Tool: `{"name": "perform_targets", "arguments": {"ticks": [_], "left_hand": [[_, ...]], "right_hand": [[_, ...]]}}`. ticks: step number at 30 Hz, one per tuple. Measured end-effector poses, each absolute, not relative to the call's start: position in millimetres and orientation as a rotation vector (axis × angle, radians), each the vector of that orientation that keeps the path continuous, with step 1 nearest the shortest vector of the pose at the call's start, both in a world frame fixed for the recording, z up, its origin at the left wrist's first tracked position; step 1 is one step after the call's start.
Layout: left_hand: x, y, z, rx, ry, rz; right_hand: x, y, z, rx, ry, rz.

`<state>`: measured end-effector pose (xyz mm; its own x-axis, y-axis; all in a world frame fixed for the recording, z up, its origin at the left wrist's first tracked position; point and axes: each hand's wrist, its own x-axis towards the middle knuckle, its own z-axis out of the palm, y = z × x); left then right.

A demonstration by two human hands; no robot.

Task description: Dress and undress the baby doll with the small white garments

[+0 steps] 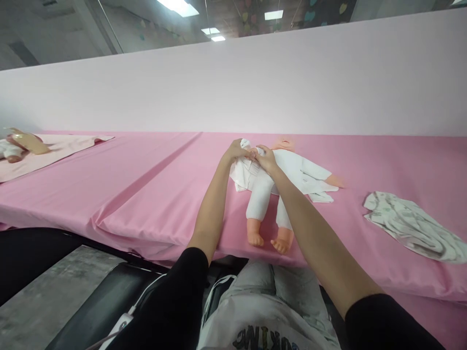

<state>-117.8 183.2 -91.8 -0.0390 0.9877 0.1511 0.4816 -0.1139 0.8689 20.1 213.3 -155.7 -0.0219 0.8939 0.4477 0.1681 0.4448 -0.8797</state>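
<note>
A baby doll (288, 167) lies on its back on the pink sheet, its bare feet pointing towards me. It wears white leggings (260, 194) and a white baby shirt (314, 170), whose sleeve covers the arm on the right. Over on the doll's other side, both my hands meet at bunched white cloth of the shirt, close to the doll's arm. My left hand (238, 150) is closed on this cloth, and some of it shows above the fingers. Beside it, my right hand (267, 159) is closed with its fingertips at the doll's arm; my fingers partly hide the grip.
A crumpled white patterned cloth (412, 226) lies to the right on the pink sheet (175, 194). At the far left, another doll (27, 143) rests on a pale pink cloth (69, 146). A white partition (233, 87) stands behind. A black chair (105, 301) is below left.
</note>
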Motion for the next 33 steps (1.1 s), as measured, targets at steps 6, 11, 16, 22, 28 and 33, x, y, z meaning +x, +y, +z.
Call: {"name": "perform_targets", "arguments": {"ticks": [6, 11, 16, 22, 28, 33], "left_hand": [[-102, 181, -90, 2.141, 1.942, 0.89], [-97, 181, -95, 2.2, 1.961, 0.799], [-106, 189, -101, 2.095, 1.938, 0.846], [-108, 192, -102, 1.881, 1.845, 1.06], [-100, 200, -109, 1.88, 1.9, 1.056], [-84, 205, -121, 1.801, 1.814, 1.195]], "right_hand": [[17, 216, -160, -1.096, -1.655, 0.535], [9, 205, -154, -1.197, -1.853, 0.393], [25, 176, -136, -1.166, -1.875, 0.531], [109, 140, -135, -1.495, -1.391, 0.383], [129, 117, -162, -1.53, -1.022, 0.971], [115, 115, -174, -1.146, -0.892, 1.3]]}}
